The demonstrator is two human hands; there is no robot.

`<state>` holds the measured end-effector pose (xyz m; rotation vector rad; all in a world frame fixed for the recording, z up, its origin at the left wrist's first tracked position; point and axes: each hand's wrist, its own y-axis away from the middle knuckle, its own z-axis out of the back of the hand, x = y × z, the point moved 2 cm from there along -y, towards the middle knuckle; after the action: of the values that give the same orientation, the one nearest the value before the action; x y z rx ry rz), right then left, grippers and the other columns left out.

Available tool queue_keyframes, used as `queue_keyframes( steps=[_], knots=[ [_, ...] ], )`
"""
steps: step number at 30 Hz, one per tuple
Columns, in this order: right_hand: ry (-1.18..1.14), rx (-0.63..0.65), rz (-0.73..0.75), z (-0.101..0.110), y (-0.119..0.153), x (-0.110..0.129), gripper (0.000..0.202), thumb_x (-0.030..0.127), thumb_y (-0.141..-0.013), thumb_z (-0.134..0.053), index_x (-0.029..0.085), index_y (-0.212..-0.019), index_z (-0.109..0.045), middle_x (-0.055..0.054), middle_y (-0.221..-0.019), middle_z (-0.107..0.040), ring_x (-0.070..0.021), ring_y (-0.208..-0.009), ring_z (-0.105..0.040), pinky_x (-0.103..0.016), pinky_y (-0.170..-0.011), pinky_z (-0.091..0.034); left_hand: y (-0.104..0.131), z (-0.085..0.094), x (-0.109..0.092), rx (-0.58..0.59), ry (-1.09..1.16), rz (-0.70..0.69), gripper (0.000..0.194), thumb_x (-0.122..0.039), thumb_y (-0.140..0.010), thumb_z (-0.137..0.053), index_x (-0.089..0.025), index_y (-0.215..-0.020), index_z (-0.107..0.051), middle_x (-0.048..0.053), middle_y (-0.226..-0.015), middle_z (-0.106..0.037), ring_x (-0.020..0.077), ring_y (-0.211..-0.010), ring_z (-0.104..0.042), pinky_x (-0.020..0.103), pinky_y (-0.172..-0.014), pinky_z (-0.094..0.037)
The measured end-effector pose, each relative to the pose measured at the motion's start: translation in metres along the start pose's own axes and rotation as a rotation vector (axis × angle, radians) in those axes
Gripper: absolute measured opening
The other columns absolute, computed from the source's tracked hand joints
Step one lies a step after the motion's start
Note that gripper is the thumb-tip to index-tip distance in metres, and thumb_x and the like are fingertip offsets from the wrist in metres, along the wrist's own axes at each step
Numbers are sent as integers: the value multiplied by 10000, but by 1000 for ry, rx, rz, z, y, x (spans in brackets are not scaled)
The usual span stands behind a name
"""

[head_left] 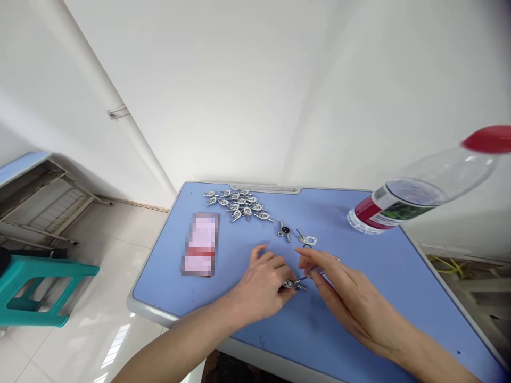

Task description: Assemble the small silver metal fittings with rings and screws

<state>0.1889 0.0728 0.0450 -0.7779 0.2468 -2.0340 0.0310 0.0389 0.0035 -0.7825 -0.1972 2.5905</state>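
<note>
Near the front of the blue table, my left hand (265, 282) is closed on a small metal part (289, 284). My right hand (339, 287) faces it, its thumb and fingers pinched on a thin tool (304, 278) whose metal shaft reaches the part. Just beyond my hands lie a metal piece with a black round centre (285, 230) and a flat metal plate with a hole (310, 240). A small black ring (307, 246) shows by my right fingertips. Several similar metal parts (239, 202) are heaped at the table's back left.
A pink, blurred packet (200, 244) lies on the left of the blue table (159, 276). On the right stands a large clear bottle (399, 205) with a red cap. A green stool (40, 287) and a metal-framed desk (43, 197) are at the left, beyond the table edge.
</note>
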Motion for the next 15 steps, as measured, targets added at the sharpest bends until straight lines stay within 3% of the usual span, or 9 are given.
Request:
queue_keyframes(
  steps=[8, 15],
  knots=[
    [29, -74, 6, -9, 3, -8, 171, 180, -953, -413, 200, -1104, -491, -25, -828, -653, -136, -721, -643, -235, -649, -500, 0, 0, -1, 19, -27, -4, 113, -256, -805, -635, -194, -900, -634, -8, -833, -633, 154, -851, -546, 386, -1076, -227],
    [26, -121, -41, -10, 2, -3, 58, 218, -935, -471, 202, -890, -506, 17, -683, -598, -107, -560, -570, -222, -544, -448, -1, 0, 0, 12, -45, -2, 72, -252, -795, -641, -188, -805, -609, -18, -774, -594, 149, -822, -544, 384, -1073, -251]
  ],
)
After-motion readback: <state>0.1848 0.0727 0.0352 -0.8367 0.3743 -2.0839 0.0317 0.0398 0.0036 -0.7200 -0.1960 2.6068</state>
